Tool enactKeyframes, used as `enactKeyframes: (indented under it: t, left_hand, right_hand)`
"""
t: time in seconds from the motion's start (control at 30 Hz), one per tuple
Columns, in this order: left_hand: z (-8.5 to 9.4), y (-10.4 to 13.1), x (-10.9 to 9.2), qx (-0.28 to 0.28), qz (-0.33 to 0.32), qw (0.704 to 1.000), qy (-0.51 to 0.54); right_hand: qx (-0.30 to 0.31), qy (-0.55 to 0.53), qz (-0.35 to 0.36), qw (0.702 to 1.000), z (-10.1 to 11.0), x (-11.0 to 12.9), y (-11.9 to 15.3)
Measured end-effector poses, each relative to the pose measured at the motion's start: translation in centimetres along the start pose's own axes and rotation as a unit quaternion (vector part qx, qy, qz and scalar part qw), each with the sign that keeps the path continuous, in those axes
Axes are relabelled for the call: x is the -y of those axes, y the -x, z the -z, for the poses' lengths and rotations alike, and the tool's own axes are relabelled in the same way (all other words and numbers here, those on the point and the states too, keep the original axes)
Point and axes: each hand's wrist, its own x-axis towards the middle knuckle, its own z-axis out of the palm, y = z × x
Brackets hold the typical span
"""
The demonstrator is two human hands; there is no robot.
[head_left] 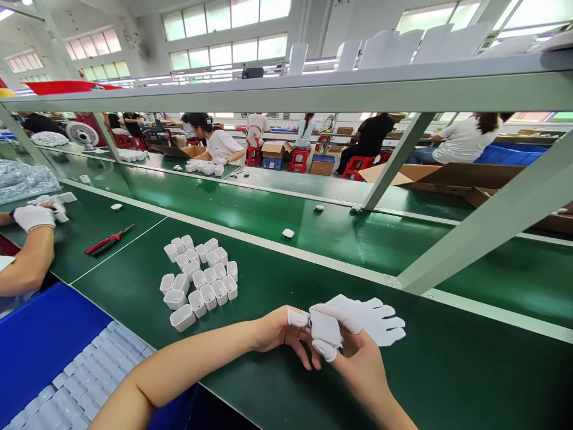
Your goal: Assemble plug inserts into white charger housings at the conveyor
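Here, near the front edge of the green belt-covered tabletop [447, 370], both hands meet on one small white plastic square housing [325, 328]. The left hand [277, 330], with a white finger cot on its thumb, pinches the housing's left side; the right hand [353, 349], cots on its fingertips, closes around it from below and the right. Just behind them a white cotton glove [380, 319] lies flat on the tabletop, fingers pointing right.

To the left, well apart from the hands, a loose cluster of small white open-topped plastic shells [199, 280] stands on the tabletop. Red-and-black-handled pliers [108, 240] lie further left, beyond a thin white line. At the front left corner, a blue plastic tray [40, 334] holds rows of pale housings. A co-worker's gloved hand [33, 216] rests at the left edge.

The tabletop right of the hands is bare green up to the grey slanted metal strut [483, 230]; a grey rail borders the far edge.
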Motion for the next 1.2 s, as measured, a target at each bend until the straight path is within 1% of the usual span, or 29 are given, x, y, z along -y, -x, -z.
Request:
enactKeyframes:
  t: [0.03,0.1,0.17,0.23,0.3,0.43,0.5,0.6,0.67,0.73,0.8,0.9,0.97,1.0,1.07,1.13,1.2]
  left_hand:
    - [0.0,0.0,-0.1,-0.008,0.001,1.0,-0.006]
    - [-0.1,-0.1,-0.1,-0.042,0.018,0.998,-0.041]
    - [-0.2,-0.1,-0.1,-0.078,0.042,0.992,-0.087]
    - [-0.2,-0.1,-0.1,-0.099,0.056,0.986,-0.12]
    - [-0.2,0.0,-0.3,-0.098,0.06,0.984,-0.134]
    - [0.1,0.1,-0.3,-0.07,0.074,0.985,-0.136]
    - [0.2,0.1,0.0,-0.086,0.074,0.983,-0.141]
    - [0.4,0.0,0.5,-0.122,0.064,0.977,-0.16]
    - [0.3,-0.1,0.7,-0.108,0.062,0.98,-0.155]
    - [0.3,-0.1,0.8,-0.079,0.058,0.987,-0.129]
    - [0.2,0.0,0.8,-0.068,0.042,0.992,-0.1]
    - [0.1,0.0,0.7,-0.085,0.019,0.991,-0.105]
    - [0.2,0.0,0.7,-0.093,0.023,0.987,-0.126]
    - [0.2,-0.1,0.7,-0.096,0.027,0.986,-0.134]
    - [0.3,-0.2,0.8,-0.095,0.034,0.986,-0.132]
    - [0.3,-0.2,0.9,-0.078,0.037,0.992,-0.096]
    - [0.3,-0.3,1.0,-0.056,0.034,0.996,-0.053]
  right_hand:
    - [-0.001,-0.004,-0.006,1.0,0.0,0.1,0.0]
    - [0.0,0.012,-0.007,1.0,-0.1,0.3,-0.1]
    - [0.0,0.04,0.005,0.999,-0.3,0.5,-0.2]
    - [-0.005,0.067,0.018,0.998,-0.5,0.7,-0.1]
    - [-0.01,0.088,0.026,0.996,-0.5,0.8,-0.1]
    - [0.002,0.12,0.048,0.992,-0.2,0.8,-0.2]
    - [0.019,0.151,0.086,0.985,0.1,0.6,-0.4]
    - [0.052,0.193,0.168,0.965,0.5,0.4,-0.8]
    - [0.06,0.19,0.189,0.962,0.6,0.3,-0.8]
    - [0.057,0.168,0.17,0.969,0.4,0.4,-0.6]
    - [0.056,0.147,0.148,0.976,0.3,0.5,-0.4]
    - [0.065,0.138,0.154,0.976,0.1,0.9,-0.2]
    - [0.074,0.138,0.157,0.975,0.0,1.0,-0.3]
    - [0.074,0.131,0.148,0.977,0.0,1.0,-0.3]
    - [0.065,0.103,0.104,0.987,0.0,0.8,-0.2]
    - [0.053,0.064,0.042,0.996,0.0,0.5,-0.1]
    - [0.051,0.027,-0.001,0.998,0.1,0.4,-0.1]
